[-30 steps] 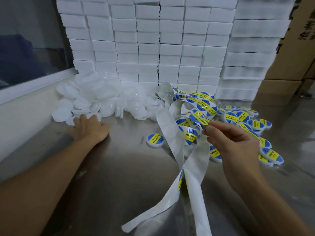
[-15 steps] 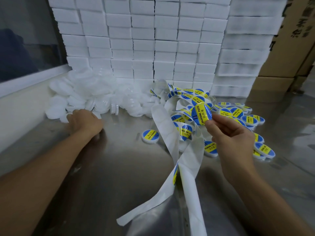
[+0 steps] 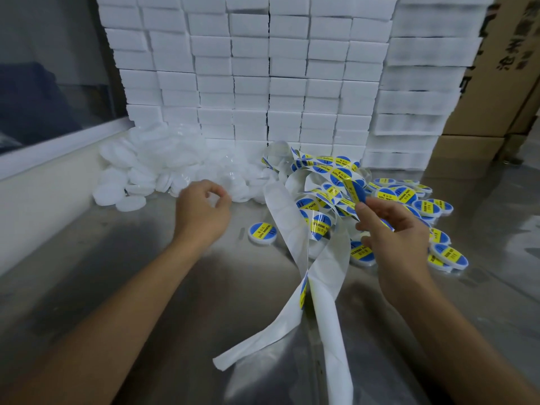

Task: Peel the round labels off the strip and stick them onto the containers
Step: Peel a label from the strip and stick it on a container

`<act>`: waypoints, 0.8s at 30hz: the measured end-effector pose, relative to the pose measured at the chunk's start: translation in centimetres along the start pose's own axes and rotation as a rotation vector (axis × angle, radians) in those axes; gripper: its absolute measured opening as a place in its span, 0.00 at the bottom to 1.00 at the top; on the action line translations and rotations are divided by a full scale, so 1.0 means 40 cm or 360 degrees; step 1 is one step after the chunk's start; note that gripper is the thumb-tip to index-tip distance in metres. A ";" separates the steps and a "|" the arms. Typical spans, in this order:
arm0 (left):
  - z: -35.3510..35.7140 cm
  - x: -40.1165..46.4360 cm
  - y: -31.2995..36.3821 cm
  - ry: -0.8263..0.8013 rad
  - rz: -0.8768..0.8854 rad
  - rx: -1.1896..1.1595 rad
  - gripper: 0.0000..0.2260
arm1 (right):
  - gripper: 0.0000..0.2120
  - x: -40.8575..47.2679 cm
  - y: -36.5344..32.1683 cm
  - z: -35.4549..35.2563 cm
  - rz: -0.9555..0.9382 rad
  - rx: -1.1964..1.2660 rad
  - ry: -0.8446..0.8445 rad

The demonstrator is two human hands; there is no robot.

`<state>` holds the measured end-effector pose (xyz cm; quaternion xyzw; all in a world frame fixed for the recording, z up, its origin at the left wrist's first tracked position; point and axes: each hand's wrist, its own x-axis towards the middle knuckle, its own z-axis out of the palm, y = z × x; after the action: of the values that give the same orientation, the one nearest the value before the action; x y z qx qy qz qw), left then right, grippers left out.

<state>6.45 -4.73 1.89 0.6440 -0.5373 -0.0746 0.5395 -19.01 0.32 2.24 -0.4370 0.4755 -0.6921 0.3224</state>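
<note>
Since the earlier frame, your left hand [image 3: 201,211] had lifted off the heap of unlabelled white containers [image 3: 163,168] and drawn back toward you; its fingers were curled, thumb and forefinger nearly closed, with a clear container possibly pinched between them, which could not be confirmed. Your right hand [image 3: 391,229] had turned the peeled round label [image 3: 357,192] edge-on; thumb and forefinger were clamped on its lower edge.

Behind the left fingertips lay the heap of unlabelled containers, against a wall of stacked white boxes [image 3: 248,68]. Cardboard cartons [image 3: 502,83] stood beyond the right fingers, to the far right.

The label strip [image 3: 318,176] was tangled just beyond the right fingertips, still carrying blue-and-yellow labels. Its spent white backing [image 3: 292,235] trailed between both hands toward you across the steel table [image 3: 117,287], crossing in front of several containers.

One labelled container [image 3: 261,231] lay alone between the hands. More labelled containers [image 3: 432,206] were grouped right of the right fingers, some hidden under that hand. Container contents could not be seen.
</note>
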 end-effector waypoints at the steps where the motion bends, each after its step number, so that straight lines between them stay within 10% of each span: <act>1: 0.004 -0.022 0.025 -0.0060 -0.0007 -0.0209 0.07 | 0.05 -0.003 -0.002 0.002 -0.0005 0.0000 -0.0032; 11: 0.012 -0.153 0.141 -0.0633 -0.0699 -0.1630 0.06 | 0.15 -0.060 -0.007 0.048 -0.0145 -0.0038 -0.0375; 24: 0.014 -0.188 0.139 -0.0792 -0.0748 -0.1677 0.07 | 0.15 -0.078 -0.005 0.066 -0.0185 0.0122 -0.0385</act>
<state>-0.41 1.62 2.32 0.3558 -0.3820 -0.5938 0.6123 -15.34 2.07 1.95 -0.5316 0.3802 -0.6694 0.3531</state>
